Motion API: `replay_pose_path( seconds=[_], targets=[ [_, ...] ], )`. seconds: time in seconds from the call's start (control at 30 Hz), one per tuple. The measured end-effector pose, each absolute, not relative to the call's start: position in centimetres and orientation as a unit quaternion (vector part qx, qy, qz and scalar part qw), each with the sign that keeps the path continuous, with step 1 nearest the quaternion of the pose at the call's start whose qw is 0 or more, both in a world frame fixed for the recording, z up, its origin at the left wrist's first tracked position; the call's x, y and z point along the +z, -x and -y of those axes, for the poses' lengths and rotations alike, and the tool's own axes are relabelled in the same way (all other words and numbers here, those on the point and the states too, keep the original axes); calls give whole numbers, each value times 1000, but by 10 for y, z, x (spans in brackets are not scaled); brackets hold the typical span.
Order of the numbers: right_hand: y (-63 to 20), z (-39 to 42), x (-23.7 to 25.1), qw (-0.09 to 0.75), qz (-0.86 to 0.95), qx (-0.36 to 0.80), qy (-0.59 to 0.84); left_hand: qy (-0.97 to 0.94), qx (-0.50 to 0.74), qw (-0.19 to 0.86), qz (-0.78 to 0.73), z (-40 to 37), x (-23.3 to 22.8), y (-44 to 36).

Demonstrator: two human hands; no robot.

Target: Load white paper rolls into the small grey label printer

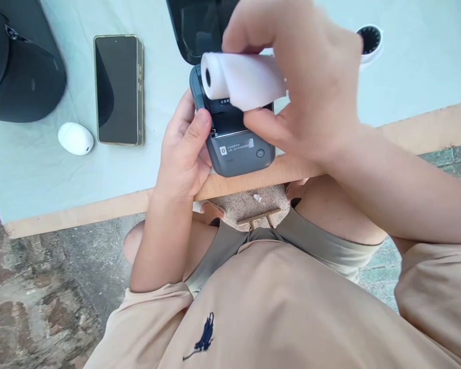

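My left hand (188, 146) grips the left side of a small dark grey thermal printer (242, 156), its thumb on the casing. The printer's black lid (200, 31) is swung up, baring the paper bay. Between the thumb and fingers of my right hand (303, 87) is a white paper roll (249, 79), held over the open bay. A loose flap of paper hangs from the roll, and its hollow core faces left. On the printer's front are a power button and a small printed label. Part of the lid is hidden behind my right hand.
A phone (117, 89) and a white earbud case (76, 138) lie on the pale-covered table (138, 174), left of the printer. A black zippered bag (21, 66) stands at the far left. A round white device with a dark face (370, 41) sits behind my right hand.
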State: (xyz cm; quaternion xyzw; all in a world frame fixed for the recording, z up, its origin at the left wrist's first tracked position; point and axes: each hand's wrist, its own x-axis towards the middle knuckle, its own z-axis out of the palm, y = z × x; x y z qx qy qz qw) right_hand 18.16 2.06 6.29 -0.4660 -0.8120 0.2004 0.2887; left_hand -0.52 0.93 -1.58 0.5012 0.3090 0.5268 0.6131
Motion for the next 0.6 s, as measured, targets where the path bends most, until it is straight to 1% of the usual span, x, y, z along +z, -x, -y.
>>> replay_pose_path(
  seconds=[0.07, 0.1, 0.17, 0.33, 0.43, 0.53, 0.6],
  targets=[
    [-177, -21, 64, 237, 845, 98, 470, -493, 525, 617, -317, -6, -14, 5],
    [-177, -21, 62, 219, 849, 77, 475, -488, 524, 619, -323, -4, -12, 5],
    [-180, -22, 57, 214, 856, 70, 465, -476, 516, 633, -327, -1, -9, 5],
    [-190, -21, 49, 294, 867, 32, 401, -447, 510, 665, -312, 5, 1, 3],
    [-190, -15, 47, 300, 872, 2, 388, -436, 516, 663, -321, 6, 7, 2],
    [-190, -8, 41, 309, 899, -21, 309, -440, 513, 668, -312, 4, 6, 5],
    [-192, -6, 36, 335, 905, -6, 263, -462, 502, 661, -312, 1, -2, 7]
  ],
)
